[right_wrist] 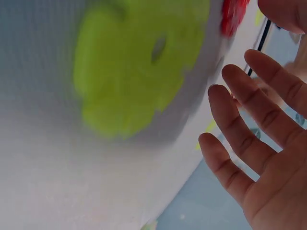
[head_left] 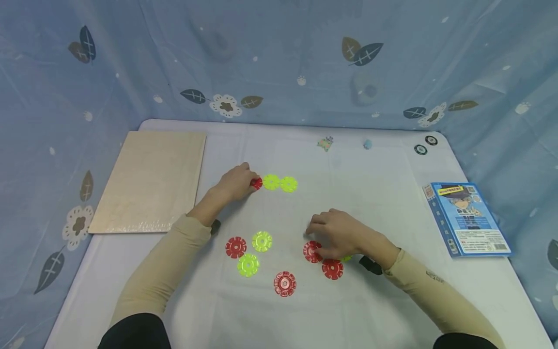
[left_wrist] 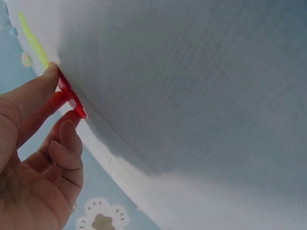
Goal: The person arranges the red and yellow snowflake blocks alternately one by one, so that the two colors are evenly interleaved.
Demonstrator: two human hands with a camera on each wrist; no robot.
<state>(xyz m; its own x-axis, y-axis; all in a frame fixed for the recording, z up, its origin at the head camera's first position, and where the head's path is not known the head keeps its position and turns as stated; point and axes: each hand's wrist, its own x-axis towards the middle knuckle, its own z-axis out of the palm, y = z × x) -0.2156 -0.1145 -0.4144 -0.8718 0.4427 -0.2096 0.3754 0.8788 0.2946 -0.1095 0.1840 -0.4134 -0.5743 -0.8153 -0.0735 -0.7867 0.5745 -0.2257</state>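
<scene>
My left hand (head_left: pixel 234 184) pinches a red slotted plastic disc (left_wrist: pixel 71 96) between thumb and fingers, at the left end of a short row. Right beside it, two yellow-green slotted discs (head_left: pixel 271 178) continue the row; whether they are linked or merely touching I cannot tell. My right hand (head_left: pixel 337 235) hovers palm-down with extended fingers, its thumb overlapping a red disc (head_left: pixel 308 252). Another red disc (head_left: pixel 333 275) lies just below that hand. Under the right wrist lies a yellow-green disc (right_wrist: pixel 124 86), mostly hidden in the head view.
Nearer the front lie red discs (head_left: pixel 236 253) (head_left: pixel 285 290) and yellow-green discs (head_left: pixel 262 235) (head_left: pixel 248 271). A wooden board (head_left: pixel 150 179) lies left, a blue box (head_left: pixel 471 218) right. Small figures (head_left: pixel 325 144) and black rings (head_left: pixel 420 153) sit at the back. Patterned cloth (head_left: pixel 279 63) surrounds the table.
</scene>
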